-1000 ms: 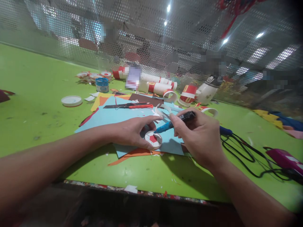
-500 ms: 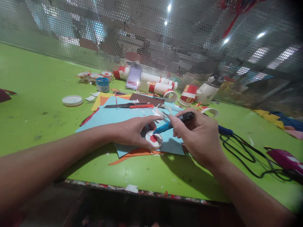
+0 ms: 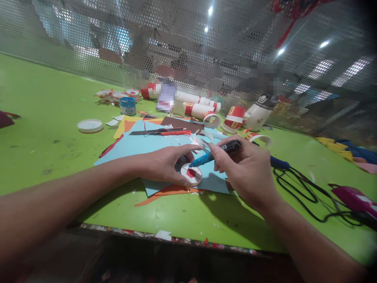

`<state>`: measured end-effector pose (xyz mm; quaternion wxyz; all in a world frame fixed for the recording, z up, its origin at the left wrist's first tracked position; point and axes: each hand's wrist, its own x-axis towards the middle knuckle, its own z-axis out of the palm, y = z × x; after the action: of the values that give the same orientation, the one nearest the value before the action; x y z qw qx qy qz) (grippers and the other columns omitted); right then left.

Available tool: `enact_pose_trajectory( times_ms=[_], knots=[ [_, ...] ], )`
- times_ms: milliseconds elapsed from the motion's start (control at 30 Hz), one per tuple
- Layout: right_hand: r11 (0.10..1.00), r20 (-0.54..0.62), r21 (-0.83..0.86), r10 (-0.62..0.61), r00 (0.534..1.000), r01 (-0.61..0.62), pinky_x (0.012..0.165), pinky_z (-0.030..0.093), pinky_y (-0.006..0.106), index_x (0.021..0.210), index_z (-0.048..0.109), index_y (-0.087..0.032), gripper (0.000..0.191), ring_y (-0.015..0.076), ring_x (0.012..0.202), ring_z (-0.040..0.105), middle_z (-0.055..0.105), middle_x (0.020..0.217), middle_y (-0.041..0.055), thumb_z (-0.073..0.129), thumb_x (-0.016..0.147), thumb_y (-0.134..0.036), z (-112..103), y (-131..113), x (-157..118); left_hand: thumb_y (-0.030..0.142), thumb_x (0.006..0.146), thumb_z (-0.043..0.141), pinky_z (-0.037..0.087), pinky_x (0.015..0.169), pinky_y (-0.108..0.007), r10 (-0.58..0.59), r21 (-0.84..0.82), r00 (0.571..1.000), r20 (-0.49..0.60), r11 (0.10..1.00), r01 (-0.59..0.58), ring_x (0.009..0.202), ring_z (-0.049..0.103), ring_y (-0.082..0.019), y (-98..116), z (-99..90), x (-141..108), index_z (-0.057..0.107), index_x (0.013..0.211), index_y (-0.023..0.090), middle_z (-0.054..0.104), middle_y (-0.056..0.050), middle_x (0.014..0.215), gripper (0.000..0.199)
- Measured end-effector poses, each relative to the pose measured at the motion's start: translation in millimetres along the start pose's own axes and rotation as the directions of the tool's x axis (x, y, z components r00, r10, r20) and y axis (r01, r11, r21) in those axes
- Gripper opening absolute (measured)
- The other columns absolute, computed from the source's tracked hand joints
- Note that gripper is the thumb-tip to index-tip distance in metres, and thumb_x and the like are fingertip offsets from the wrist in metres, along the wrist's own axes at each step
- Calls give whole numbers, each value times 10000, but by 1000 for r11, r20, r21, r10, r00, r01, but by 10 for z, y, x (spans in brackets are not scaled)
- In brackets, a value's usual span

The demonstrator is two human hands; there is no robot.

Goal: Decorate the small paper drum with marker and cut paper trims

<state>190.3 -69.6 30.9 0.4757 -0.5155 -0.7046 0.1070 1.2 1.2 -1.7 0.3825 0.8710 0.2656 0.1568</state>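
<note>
My left hand (image 3: pixel 167 165) grips the rim of a small round white disc (image 3: pixel 194 179), thumb on the near side and fingers on the far side. The disc has a red centre, dark lines and small dots, and it lies on light blue paper (image 3: pixel 123 151). Between the thumb and fingers of my right hand (image 3: pixel 246 169) is a blue marker pen (image 3: pixel 204 158) with a black end. Its tip meets the upper part of the disc, or hovers just over it. A utility knife (image 3: pixel 147 132) and red-handled scissors (image 3: pixel 176 133) lie on the paper beyond my hands.
Behind the papers are a blue-lidded jar (image 3: pixel 127 106), red and white paper cups (image 3: pixel 234 118) and a white kettle (image 3: pixel 259 114). A white lid (image 3: pixel 90 125) lies at left. Black cable (image 3: pixel 294 188) loops at right beside a magenta object (image 3: pixel 355 198). A mesh screen (image 3: pixel 182 51) stands behind.
The marker's tip has shifted slightly left over the disc, with my right hand moving a little the same way. My left hand and the disc keep their place.
</note>
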Motion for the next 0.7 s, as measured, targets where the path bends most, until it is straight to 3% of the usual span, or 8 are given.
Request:
enact_pose_trajectory(
  times_ms=[700],
  knots=[
    [999,32,42,-2,999,0,475,418,231,728,591,-174,199,96,472,509,566,561,-36,663,847,-317,17,31,-12,360,711,749,442,780,-317,12,-1,1000,-9,1000,-12,916,577,-214,19,-4,-1,425,1389,190,617,-68,1099,770]
  ],
)
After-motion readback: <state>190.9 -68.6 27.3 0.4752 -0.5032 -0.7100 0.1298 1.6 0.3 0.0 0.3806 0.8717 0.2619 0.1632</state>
